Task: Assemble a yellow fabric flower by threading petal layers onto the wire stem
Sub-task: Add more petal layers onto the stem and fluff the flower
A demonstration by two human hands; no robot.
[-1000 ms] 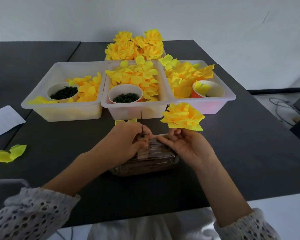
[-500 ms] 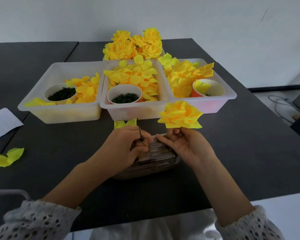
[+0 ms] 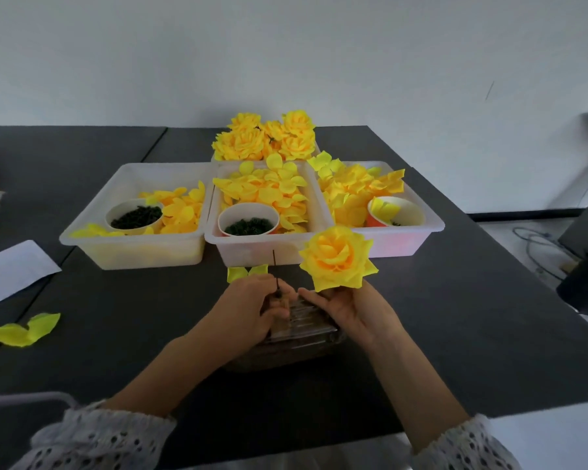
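Note:
My left hand (image 3: 252, 307) pinches a thin dark wire stem (image 3: 275, 269) that stands upright above a clear plastic box (image 3: 306, 334). Just to its right, my right hand (image 3: 350, 312) holds a full yellow fabric flower (image 3: 336, 261) from below, its face tilted toward me. A loose yellow petal layer (image 3: 246, 272) lies on the table just beyond my left hand. Three white bins hold more petals: the left bin (image 3: 129, 247), the middle bin (image 3: 262, 252) and the right bin (image 3: 404, 242).
Paper cups of dark green bits sit in the left bin (image 3: 134, 215) and middle bin (image 3: 248, 223); an orange cup (image 3: 396, 212) sits in the right one. Finished yellow flowers (image 3: 269, 137) are piled behind. A stray petal piece (image 3: 24, 330) and white paper (image 3: 11, 273) lie at left.
The flower in my right hand has tipped so its open face now points toward me. My left hand keeps hold of the wire stem over the box.

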